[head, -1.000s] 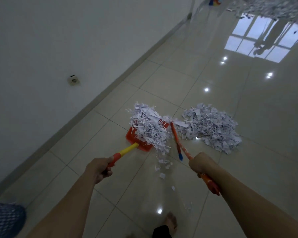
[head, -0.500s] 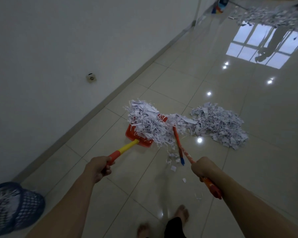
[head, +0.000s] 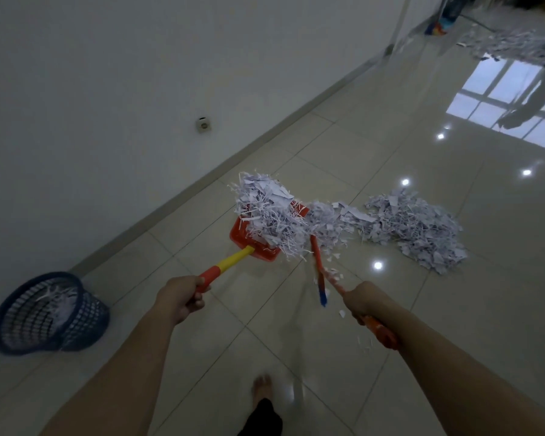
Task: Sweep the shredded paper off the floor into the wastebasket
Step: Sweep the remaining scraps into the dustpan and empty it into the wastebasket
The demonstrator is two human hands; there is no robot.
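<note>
An orange dustpan (head: 240, 236) with a yellow and red handle carries a tall heap of white shredded paper (head: 269, 212). My left hand (head: 178, 298) grips the red end of that handle. My right hand (head: 361, 302) grips an orange broom handle (head: 381, 333), and the broom's head is buried in paper right of the dustpan. A larger pile of shreds (head: 419, 229) lies on the tiles to the right. The dark blue mesh wastebasket (head: 49, 314) stands at the far left by the wall, with some shreds inside. Small scraps fall near my right hand.
A white wall with a grey skirting runs along the left, with a socket (head: 203, 124) on it. More shredded paper (head: 516, 47) lies far back at the top right. My bare foot (head: 261, 388) is on the glossy tiles below.
The view has swung left and the wastebasket has come fully into sight. The loaded dustpan has lifted slightly, and scraps drop near the broom. Both hands keep their grips.
</note>
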